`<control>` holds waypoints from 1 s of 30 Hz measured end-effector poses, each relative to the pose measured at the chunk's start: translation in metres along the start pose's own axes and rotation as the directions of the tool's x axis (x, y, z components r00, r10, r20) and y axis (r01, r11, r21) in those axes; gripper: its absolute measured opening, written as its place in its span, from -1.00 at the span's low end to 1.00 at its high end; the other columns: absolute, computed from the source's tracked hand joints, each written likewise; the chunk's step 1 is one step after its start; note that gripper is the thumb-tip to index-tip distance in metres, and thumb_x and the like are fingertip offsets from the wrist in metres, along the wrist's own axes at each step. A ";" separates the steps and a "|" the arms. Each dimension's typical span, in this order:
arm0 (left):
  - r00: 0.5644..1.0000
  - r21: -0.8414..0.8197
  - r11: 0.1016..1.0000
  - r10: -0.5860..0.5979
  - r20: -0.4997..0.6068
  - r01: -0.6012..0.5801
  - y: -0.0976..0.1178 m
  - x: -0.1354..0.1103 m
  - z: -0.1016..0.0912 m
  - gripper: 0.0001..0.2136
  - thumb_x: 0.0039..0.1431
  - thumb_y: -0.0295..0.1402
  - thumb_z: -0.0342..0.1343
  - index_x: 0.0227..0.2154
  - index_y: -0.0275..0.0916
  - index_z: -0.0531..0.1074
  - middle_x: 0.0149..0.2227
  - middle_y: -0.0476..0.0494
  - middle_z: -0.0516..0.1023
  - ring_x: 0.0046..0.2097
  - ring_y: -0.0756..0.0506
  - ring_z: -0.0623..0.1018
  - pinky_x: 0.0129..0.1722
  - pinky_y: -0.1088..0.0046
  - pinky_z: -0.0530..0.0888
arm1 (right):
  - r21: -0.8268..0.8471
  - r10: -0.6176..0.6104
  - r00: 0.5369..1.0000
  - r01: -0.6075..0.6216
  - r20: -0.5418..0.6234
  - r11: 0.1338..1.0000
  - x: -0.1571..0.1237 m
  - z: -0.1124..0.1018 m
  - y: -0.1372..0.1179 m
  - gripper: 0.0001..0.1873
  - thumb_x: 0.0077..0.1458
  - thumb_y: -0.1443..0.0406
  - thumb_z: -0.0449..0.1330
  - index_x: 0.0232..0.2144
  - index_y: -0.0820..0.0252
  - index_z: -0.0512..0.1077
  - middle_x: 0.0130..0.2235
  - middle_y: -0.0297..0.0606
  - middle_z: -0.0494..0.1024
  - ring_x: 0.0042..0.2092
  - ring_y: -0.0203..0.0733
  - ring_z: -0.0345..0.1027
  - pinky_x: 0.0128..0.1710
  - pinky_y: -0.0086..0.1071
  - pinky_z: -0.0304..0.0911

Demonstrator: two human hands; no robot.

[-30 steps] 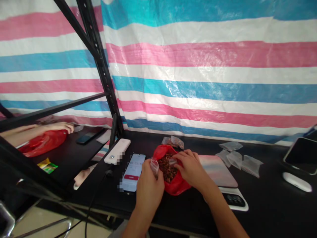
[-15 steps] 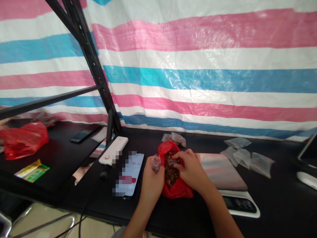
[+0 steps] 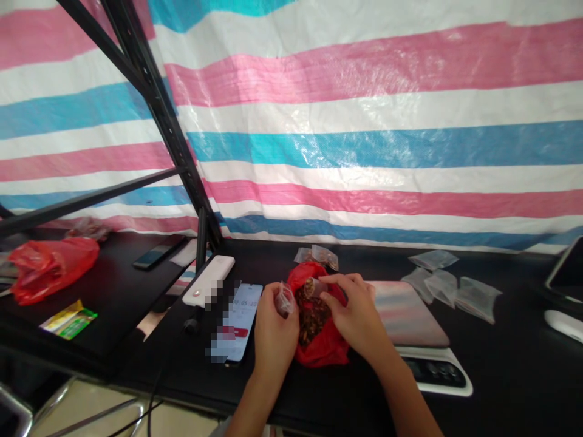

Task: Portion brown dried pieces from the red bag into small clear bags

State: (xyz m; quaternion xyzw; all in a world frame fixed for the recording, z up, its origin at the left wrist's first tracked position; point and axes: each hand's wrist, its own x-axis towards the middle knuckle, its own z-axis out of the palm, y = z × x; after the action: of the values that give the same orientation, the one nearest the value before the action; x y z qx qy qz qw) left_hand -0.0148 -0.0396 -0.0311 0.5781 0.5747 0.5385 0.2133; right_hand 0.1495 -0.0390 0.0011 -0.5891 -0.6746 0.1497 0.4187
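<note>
A red plastic bag (image 3: 323,343) full of brown dried bits lies open on the black table (image 3: 501,376) in front of me. My left hand (image 3: 274,331) is closed round a small clear pouch (image 3: 285,300) at the bag's left edge. My right hand (image 3: 353,315) pinches a small scoop-like piece (image 3: 313,286) just above the brown contents, close to the pouch's mouth.
A phone (image 3: 239,321) with a lit timer and a white power bank (image 3: 208,280) lie left of the bag. A digital scale (image 3: 412,328) sits right of it. Empty clear pouches (image 3: 449,285) lie further right, filled ones (image 3: 317,255) behind. Another red bag (image 3: 50,267) lies far left.
My right hand has lifted the scoop out of the brown contents and up toward the pouch. The other person's hand at far left is gone from view. The camera shifted slightly.
</note>
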 end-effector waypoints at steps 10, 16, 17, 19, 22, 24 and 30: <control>0.994 0.156 0.987 -0.056 0.094 0.041 0.023 -0.003 0.005 -0.95 0.18 -0.35 0.10 -0.30 -0.16 0.36 -0.29 -0.05 0.47 -0.24 -0.12 0.50 -0.24 0.40 0.38 | -0.008 -0.364 0.931 0.364 -0.029 0.931 -0.006 0.005 -0.018 -0.65 0.20 0.53 0.08 -0.12 0.05 0.49 -0.01 -0.29 0.63 0.01 -0.07 0.39 0.00 -0.14 0.12; 0.992 0.106 0.992 -0.080 0.093 0.070 0.025 -0.002 0.003 -0.91 0.17 -0.33 0.14 -0.29 -0.14 0.36 -0.30 -0.01 0.46 -0.23 -0.11 0.50 -0.22 0.41 0.37 | 0.002 -0.361 0.931 0.361 -0.056 0.932 -0.006 0.007 -0.013 -0.70 0.20 0.50 0.14 -0.12 0.06 0.49 -0.01 -0.29 0.62 0.01 -0.07 0.40 -0.02 -0.17 0.18; 0.992 0.096 0.993 -0.084 0.091 0.076 0.025 -0.002 0.003 -0.92 0.17 -0.33 0.13 -0.29 -0.14 0.36 -0.30 -0.01 0.46 -0.23 -0.11 0.50 -0.23 0.42 0.37 | 0.005 -0.356 0.933 0.357 -0.056 0.934 -0.006 0.007 -0.013 -0.70 0.20 0.49 0.14 -0.11 0.05 0.49 -0.01 -0.29 0.62 0.01 -0.07 0.41 -0.02 -0.17 0.18; 0.992 0.067 0.994 -0.091 0.089 0.085 0.022 -0.002 0.003 -0.93 0.19 -0.33 0.12 -0.29 -0.14 0.36 -0.31 0.00 0.46 -0.23 -0.11 0.50 -0.23 0.42 0.37 | 0.017 -0.343 0.938 0.345 -0.053 0.939 -0.005 0.008 -0.013 -0.70 0.21 0.47 0.13 -0.11 0.04 0.50 -0.01 -0.28 0.61 0.02 -0.07 0.41 -0.01 -0.17 0.20; 0.993 0.015 0.996 -0.086 0.085 0.085 0.018 -0.002 0.005 -0.93 0.19 -0.33 0.12 -0.28 -0.15 0.36 -0.31 0.00 0.46 -0.24 -0.10 0.50 -0.24 0.42 0.37 | 0.035 -0.318 0.947 0.320 -0.053 0.947 -0.004 0.011 -0.012 -0.72 0.22 0.45 0.12 -0.12 0.03 0.50 -0.02 -0.27 0.62 0.02 -0.07 0.43 0.00 -0.16 0.22; 0.994 -0.002 0.997 -0.077 0.075 0.077 0.016 -0.002 0.005 -0.93 0.20 -0.34 0.13 -0.29 -0.15 0.35 -0.32 0.00 0.45 -0.24 -0.09 0.49 -0.24 0.42 0.37 | 0.044 -0.307 0.949 0.310 -0.064 0.950 -0.004 0.012 -0.012 -0.73 0.21 0.43 0.12 -0.12 0.03 0.51 -0.03 -0.26 0.62 0.03 -0.06 0.44 0.00 -0.15 0.23; 0.997 -0.008 0.999 -0.051 0.051 0.052 0.015 -0.002 0.004 -0.95 0.20 -0.38 0.13 -0.30 -0.16 0.36 -0.31 -0.01 0.43 -0.24 -0.09 0.48 -0.22 0.39 0.38 | 0.088 -0.259 0.963 0.265 -0.069 0.960 -0.006 0.016 -0.009 -0.74 0.20 0.40 0.15 -0.13 0.00 0.51 -0.01 -0.26 0.61 0.05 -0.05 0.44 0.03 -0.14 0.24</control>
State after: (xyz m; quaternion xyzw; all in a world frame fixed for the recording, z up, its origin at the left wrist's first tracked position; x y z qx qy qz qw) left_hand -0.0041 -0.0430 -0.0204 0.5756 0.5814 0.5206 0.2441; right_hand 0.1309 -0.0426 -0.0048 -0.4779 -0.7264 0.1086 0.4818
